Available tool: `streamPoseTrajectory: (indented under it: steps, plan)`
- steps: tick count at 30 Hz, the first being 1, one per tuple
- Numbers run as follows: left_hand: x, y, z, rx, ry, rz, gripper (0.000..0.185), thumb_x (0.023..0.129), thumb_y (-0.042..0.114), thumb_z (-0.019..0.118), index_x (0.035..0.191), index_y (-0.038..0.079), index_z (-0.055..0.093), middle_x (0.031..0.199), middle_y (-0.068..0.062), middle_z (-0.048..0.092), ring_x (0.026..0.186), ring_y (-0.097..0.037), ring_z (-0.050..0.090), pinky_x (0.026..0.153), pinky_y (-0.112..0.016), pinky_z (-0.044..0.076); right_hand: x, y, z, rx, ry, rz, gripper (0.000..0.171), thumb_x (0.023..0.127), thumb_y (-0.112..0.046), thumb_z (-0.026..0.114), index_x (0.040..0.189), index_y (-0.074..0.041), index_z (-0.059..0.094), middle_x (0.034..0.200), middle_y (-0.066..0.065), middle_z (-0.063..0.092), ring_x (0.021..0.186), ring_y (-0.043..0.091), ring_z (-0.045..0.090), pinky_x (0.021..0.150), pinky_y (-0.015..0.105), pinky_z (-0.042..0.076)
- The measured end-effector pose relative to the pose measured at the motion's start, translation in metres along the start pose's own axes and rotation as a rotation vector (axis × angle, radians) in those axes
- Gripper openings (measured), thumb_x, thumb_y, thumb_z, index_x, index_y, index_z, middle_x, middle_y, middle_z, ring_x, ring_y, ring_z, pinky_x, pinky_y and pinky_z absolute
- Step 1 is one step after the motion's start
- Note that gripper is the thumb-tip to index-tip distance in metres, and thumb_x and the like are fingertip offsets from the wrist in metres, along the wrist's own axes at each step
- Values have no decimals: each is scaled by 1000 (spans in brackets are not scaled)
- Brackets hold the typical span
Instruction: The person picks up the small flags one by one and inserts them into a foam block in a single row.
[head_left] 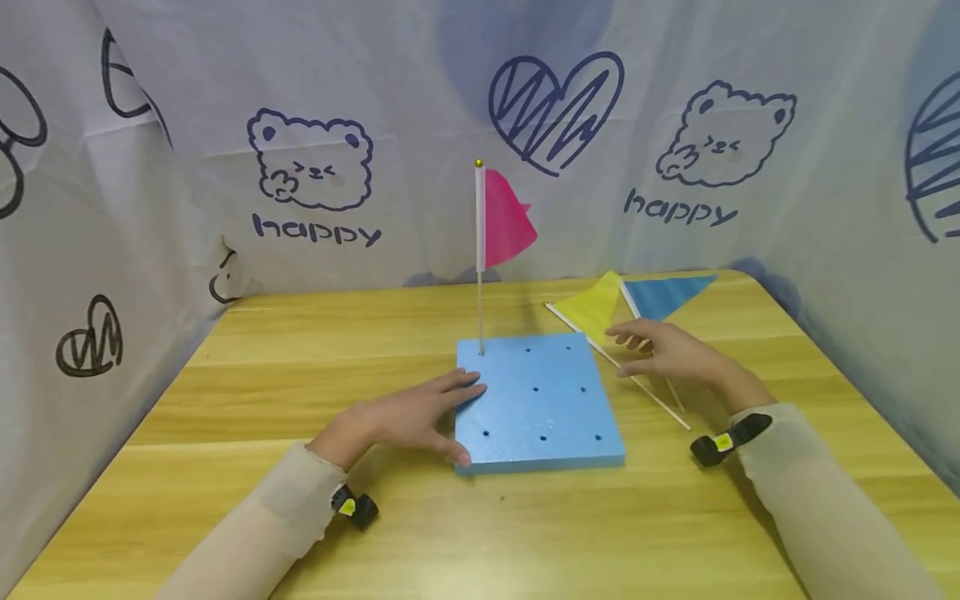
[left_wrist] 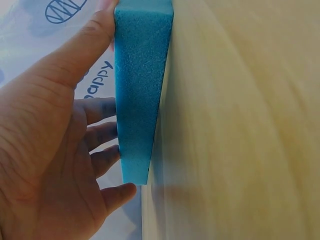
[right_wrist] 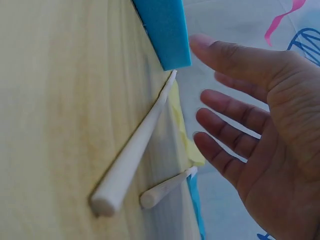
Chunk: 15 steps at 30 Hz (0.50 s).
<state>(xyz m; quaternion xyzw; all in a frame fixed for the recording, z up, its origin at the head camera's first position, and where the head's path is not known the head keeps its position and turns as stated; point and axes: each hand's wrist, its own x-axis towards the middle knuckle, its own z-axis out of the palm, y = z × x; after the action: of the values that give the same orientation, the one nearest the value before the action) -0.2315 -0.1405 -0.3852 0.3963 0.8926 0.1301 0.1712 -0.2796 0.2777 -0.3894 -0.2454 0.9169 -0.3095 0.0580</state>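
Observation:
A light blue foam board with several small holes lies flat on the table. In its back left hole a pink flag stands upright on a thin stick. My left hand rests on the board's left edge, its spread fingers and thumb touching the top. Right of the board, a yellow flag and a blue flag lie on the table, their wooden sticks pointing toward me. My right hand hovers over these sticks with loosely bent fingers and nothing between them.
The wood-grain table reaches back to a white cloth printed with bears and hearts, which also hangs along both sides. Each sleeve has a small black wrist camera strapped to it.

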Motion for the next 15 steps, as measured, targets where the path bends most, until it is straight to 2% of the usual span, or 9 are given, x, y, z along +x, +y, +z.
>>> streamPoseTrajectory:
  steps: [8,15]
  plan:
    - [2,-3,2,4,0,-7,110,75,75,62,159,21,16,164,-1,6,148,-21,7,116,-42,21,-4,10,-1,-15,-35,53,66,87,-30,76,141,-5,49,121,12,59,110,32,55,93,51,48]
    - [1,-1,0,-3,-1,-8,109,76,74,63,159,21,15,164,-1,6,148,-21,7,116,-42,22,-2,11,-1,-39,-65,98,63,87,-31,75,140,-5,51,125,14,60,114,35,55,95,54,46]
